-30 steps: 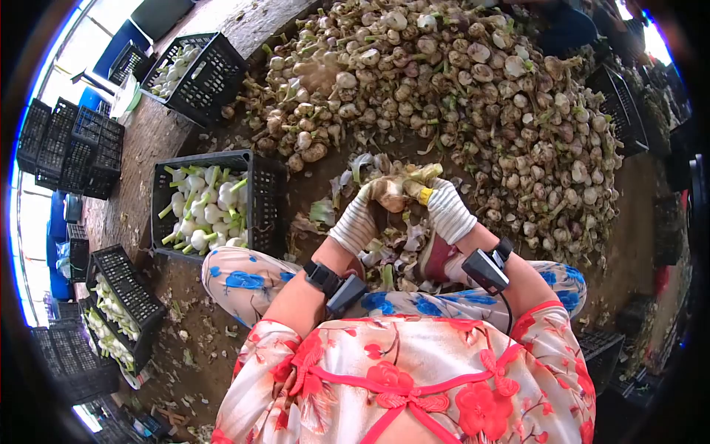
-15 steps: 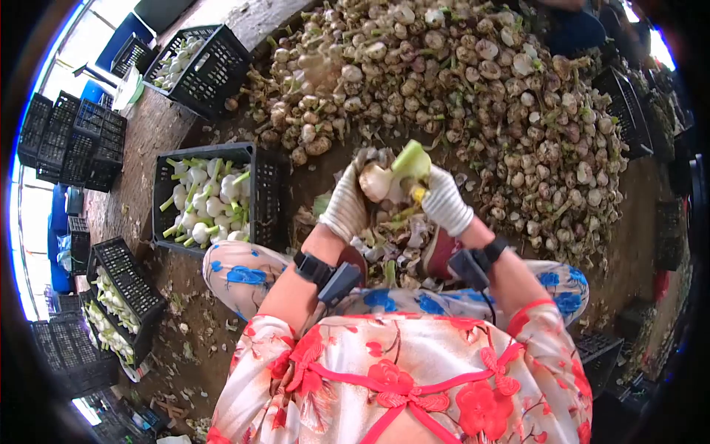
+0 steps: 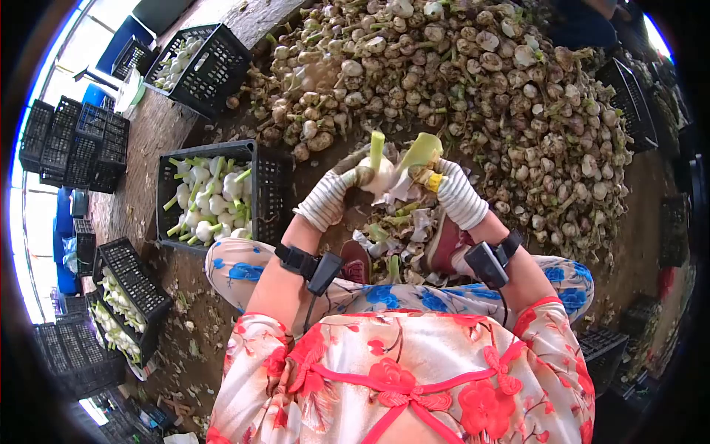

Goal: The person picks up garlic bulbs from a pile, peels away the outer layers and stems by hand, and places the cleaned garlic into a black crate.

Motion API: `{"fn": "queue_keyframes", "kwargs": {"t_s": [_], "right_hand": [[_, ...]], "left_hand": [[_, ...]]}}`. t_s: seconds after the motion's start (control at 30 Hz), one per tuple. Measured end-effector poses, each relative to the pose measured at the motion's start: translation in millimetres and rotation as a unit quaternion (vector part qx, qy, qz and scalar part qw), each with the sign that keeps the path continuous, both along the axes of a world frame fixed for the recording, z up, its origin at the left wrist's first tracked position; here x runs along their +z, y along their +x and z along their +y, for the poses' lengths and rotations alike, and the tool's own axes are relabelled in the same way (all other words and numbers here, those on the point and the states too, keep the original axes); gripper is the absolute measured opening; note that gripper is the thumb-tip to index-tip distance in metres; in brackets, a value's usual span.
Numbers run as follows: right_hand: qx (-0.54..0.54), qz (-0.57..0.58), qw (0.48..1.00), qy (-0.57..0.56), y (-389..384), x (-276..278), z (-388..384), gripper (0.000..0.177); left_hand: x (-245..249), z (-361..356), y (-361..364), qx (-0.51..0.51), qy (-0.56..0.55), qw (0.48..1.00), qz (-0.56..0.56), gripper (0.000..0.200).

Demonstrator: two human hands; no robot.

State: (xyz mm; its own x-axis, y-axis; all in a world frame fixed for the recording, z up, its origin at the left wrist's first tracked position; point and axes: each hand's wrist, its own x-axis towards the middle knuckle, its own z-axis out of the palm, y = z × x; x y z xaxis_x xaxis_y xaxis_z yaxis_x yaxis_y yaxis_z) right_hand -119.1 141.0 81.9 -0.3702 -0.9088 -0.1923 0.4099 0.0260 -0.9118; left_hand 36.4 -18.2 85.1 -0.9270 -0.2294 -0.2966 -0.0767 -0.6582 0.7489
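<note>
My left hand, in a dirty white glove, is closed on a white garlic bulb whose short green stem points up. Beside it my right hand, also gloved, pinches a broad pale-green strip of garlic skin, which hangs away from the stem with papery pieces below. Something small and yellow shows at the right fingers; I cannot make out what it is. Under both hands lies a heap of peeled skins and stem scraps, between two red shoes.
A large pile of unpeeled garlic spreads in front and to the right. At my left stands a black crate of cleaned bulbs; another filled crate is behind it. More crates line the far left. Part of another person shows at upper right.
The bulb has turned so its stem now stands upright. My right hand has drawn the green strip of skin away from it to the right, and the hands are slightly farther apart.
</note>
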Motion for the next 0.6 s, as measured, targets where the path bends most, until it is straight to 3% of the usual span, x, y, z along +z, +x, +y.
{"fn": "queue_keyframes", "kwargs": {"t_s": [0.03, 0.1, 0.17, 0.23, 0.33, 0.37, 0.4, 0.43, 0.53, 0.57, 0.6], "right_hand": [[-0.001, 0.000, 1.000, 0.001, 2, -2, 1, 0.024], [-0.031, -0.052, 0.998, 0.002, 10, -7, -3, 0.025], [-0.054, -0.019, 0.998, -0.028, 17, -18, -6, 0.023], [0.015, 0.152, 0.988, -0.017, 21, -17, -6, 0.021], [0.034, 0.160, 0.986, -0.019, 21, -1, -8, 0.019], [0.047, 0.173, 0.984, -0.014, 15, 0, -11, 0.018], [0.005, 0.142, 0.990, 0.019, 8, -12, -17, 0.016], [-0.028, 0.099, 0.994, -0.026, -7, -35, -22, 0.016], [-0.107, -0.078, 0.991, 0.014, -27, -58, -33, 0.018], [-0.110, -0.079, 0.991, 0.013, -27, -77, -32, 0.018], [-0.108, 0.111, 0.981, 0.116, -27, -100, -32, 0.019]], "left_hand": [[-1, 4, -1, 0.064, 0.017, 0.998, 0.005, 0.054], [-8, 6, 0, 0.059, 0.031, 0.998, -0.013, 0.061], [-13, 22, -6, 0.136, -0.072, 0.987, 0.039, 0.060], [-15, 24, -13, 0.185, -0.117, 0.976, -0.012, 0.052], [-26, 17, -13, 0.212, -0.124, 0.969, -0.013, 0.028], [-19, 15, -13, 0.212, -0.125, 0.969, -0.012, 0.028], [-13, 12, -13, 0.234, -0.129, 0.962, -0.061, 0.023], [-10, 10, -12, 0.254, -0.132, 0.952, -0.110, 0.018], [-6, 7, -9, 0.270, -0.080, 0.958, -0.046, 0.017], [-3, 7, -9, 0.262, -0.064, 0.963, -0.023, 0.020], [1, 7, -8, 0.275, -0.014, 0.961, 0.008, 0.024]]}}
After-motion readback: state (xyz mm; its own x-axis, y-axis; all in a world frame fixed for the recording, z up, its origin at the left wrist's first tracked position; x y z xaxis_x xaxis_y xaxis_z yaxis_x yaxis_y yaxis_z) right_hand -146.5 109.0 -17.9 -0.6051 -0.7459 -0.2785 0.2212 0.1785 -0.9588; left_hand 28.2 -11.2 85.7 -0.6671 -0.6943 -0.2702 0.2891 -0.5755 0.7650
